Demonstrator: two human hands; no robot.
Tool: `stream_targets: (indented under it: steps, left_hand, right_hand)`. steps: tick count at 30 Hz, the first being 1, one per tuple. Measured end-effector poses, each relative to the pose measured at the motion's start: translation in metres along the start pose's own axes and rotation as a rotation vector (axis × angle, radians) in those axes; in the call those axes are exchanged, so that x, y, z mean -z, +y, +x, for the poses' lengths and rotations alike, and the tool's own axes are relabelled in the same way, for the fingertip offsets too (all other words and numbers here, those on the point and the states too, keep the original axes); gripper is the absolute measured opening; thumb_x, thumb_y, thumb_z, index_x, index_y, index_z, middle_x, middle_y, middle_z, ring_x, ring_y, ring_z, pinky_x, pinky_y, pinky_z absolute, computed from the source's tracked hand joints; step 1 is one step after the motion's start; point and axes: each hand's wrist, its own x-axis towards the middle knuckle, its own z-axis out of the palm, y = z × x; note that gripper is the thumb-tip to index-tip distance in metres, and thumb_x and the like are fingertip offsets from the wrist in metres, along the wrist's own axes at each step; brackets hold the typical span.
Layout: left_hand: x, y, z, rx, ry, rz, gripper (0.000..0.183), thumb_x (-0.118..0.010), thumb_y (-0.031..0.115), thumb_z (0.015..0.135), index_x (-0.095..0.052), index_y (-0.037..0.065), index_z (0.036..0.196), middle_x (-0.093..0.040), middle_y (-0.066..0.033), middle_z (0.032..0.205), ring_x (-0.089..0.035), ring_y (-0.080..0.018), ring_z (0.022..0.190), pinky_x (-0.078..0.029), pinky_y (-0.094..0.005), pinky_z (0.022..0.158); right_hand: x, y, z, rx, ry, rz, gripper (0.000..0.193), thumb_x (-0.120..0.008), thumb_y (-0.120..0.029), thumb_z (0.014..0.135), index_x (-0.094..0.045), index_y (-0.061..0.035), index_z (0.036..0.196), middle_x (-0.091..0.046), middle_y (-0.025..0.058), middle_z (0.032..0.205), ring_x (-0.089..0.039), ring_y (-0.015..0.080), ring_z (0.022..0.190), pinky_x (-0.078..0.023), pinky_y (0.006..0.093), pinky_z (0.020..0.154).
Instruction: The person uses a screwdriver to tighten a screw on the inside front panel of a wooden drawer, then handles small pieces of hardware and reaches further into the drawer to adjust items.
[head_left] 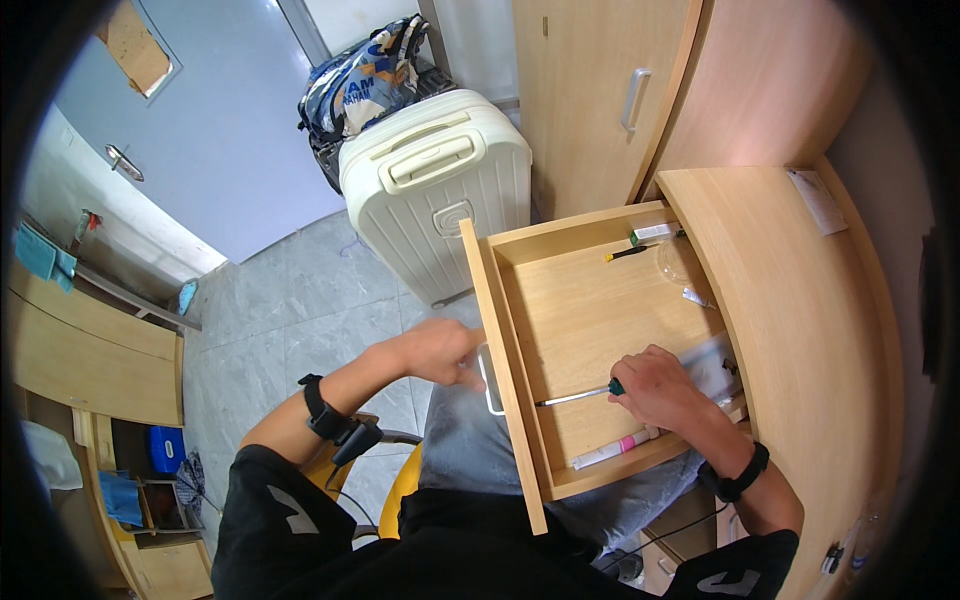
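The wooden drawer (478, 290) is pulled out from the desk. My right hand (655, 390) is closed around the green handle of a screwdriver (575, 398) inside it. The screwdriver's shaft points left, with its tip at the inner face of the drawer front. Outside that front is a white drawer handle (490, 390). Curled and slightly blurred, the fingers of my left hand (445, 352) are closed at the handle's upper end. Any small part between my left fingers is too small to see.
In the drawer lie a black-and-yellow screwdriver (627, 254), a small box (655, 233), a clear round dish (682, 260) and a pink-and-white tube (615, 448). A cream suitcase (440, 190) with a patterned backpack (365, 80) stands beyond. The desktop (810, 330) curves along the right.
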Motion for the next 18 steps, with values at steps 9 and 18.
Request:
stream_targets:
  steps: [9, 18]
  left_hand:
    - [-0.002, -0.002, 0.001, 0.005, -0.010, 0.001, 0.049, -0.078, 0.039, 0.074, -0.058, 0.002, 0.099, -0.069, -0.0104, 0.076, -0.067, -0.0349, 0.074, -0.050, -0.0452, 0.064]
    - [0.003, 0.006, 0.001, 0.062, -0.047, 0.032, 0.048, -0.079, 0.044, 0.074, -0.064, 0.003, 0.094, -0.071, -0.0098, 0.084, -0.069, -0.0312, 0.079, -0.053, -0.0412, 0.069]
  right_hand:
    - [0.014, 0.002, 0.002, 0.119, 0.056, 0.082, 0.027, -0.077, -0.021, 0.074, -0.058, -0.0037, 0.084, -0.062, 0.0119, 0.083, -0.060, 0.0287, 0.084, -0.042, 0.0371, 0.080]
    - [0.006, 0.001, 0.001, 0.080, 0.081, 0.086, 0.025, -0.076, -0.017, 0.074, -0.058, -0.0052, 0.088, -0.060, 0.0091, 0.084, -0.058, 0.0275, 0.085, -0.041, 0.0368, 0.079]
